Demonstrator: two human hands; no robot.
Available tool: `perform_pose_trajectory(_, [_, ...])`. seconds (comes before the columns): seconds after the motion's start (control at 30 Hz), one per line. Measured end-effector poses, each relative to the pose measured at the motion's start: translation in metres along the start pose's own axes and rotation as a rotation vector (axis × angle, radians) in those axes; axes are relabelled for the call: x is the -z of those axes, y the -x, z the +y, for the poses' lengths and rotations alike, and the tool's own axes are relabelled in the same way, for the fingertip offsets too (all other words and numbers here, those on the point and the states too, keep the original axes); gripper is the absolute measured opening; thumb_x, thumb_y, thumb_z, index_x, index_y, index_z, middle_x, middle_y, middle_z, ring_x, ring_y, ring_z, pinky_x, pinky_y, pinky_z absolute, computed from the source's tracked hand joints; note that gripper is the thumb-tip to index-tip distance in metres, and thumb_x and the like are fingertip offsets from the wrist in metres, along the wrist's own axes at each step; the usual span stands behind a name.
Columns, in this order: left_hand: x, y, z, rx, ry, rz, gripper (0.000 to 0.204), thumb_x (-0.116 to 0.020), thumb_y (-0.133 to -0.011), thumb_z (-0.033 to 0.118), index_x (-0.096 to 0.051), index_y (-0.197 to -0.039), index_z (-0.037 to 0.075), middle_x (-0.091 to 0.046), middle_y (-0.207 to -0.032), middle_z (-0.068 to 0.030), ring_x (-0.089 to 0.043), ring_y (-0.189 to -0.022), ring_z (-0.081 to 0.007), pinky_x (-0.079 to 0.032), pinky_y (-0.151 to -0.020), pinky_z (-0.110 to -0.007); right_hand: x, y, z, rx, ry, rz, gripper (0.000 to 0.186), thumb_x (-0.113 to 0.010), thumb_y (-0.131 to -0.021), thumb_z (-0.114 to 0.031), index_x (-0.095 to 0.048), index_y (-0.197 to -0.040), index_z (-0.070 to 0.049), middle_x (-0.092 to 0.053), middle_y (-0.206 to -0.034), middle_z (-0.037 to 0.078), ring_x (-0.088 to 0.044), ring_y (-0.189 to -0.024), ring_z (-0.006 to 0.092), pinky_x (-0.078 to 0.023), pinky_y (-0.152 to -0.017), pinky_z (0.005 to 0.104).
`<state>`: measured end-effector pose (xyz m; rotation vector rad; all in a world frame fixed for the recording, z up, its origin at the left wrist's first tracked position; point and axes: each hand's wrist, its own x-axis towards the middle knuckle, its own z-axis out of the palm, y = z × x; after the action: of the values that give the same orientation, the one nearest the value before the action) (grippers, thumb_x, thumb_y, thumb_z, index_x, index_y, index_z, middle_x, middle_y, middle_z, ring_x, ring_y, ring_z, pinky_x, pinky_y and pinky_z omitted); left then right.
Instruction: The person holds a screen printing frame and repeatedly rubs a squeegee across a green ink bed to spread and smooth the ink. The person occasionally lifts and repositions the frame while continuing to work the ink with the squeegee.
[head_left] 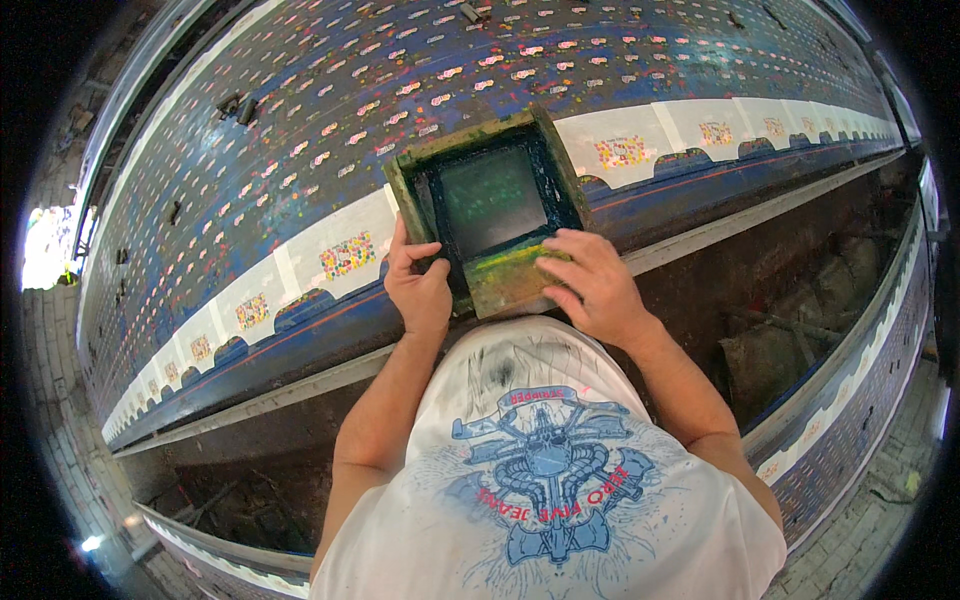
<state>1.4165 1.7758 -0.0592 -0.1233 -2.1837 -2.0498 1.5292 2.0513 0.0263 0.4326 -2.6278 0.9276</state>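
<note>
A stained wooden screen-printing frame (512, 284) sits in front of me, over the near edge of the long table. Its mesh window (495, 200) looks dark green and translucent, with dark paint smeared round the border. My left hand (418, 285) grips the frame's left side near the close corner, thumb and forefinger bent against it. On the right, my right hand (600, 285) has its fingers curled over the frame's near right part. Under and beside the frame runs a strip of white pieces (365, 215) bearing multicoloured prints (347, 256).
The long dark table (300, 130) is covered with rows of small coloured marks, and a few small dark blocks (246, 110) lie on it. A rail (720, 226) follows its near edge. Behind me stands another printed table (860, 430), with a dark trough between.
</note>
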Motion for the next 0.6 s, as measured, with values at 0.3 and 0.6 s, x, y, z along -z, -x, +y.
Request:
perform_pose_trajectory(0.3, [0.002,0.001,0.001,0.029,0.040,-0.008,0.026,-0.072,-0.083,-0.014,-0.079,-0.102,0.002,-0.047,-0.179,-0.0258,-0.054,-0.158,-0.0301,-0.042,-0.125,-0.038,-0.003,-0.040,0.000,0.275,0.127,-0.286,0.037,-0.074,-0.089,-0.011,-0.078,-0.125,-0.002,-0.074,-0.122,0.014,-0.071,-0.118,0.0360,-0.057,-0.102,0.0484])
perform_pose_trajectory(0.6, [0.005,-0.004,0.002,0.163,0.165,0.083,0.028,-0.066,-0.101,-0.012,-0.080,-0.123,-0.002,-0.052,-0.176,-0.0223,-0.063,-0.150,-0.0257,-0.051,-0.120,-0.035,0.011,-0.137,0.049,0.286,0.060,-0.537,0.035,-0.066,-0.088,0.004,-0.077,-0.120,-0.003,-0.074,-0.110,0.017,-0.071,-0.112,0.0403,-0.059,-0.099,0.0493])
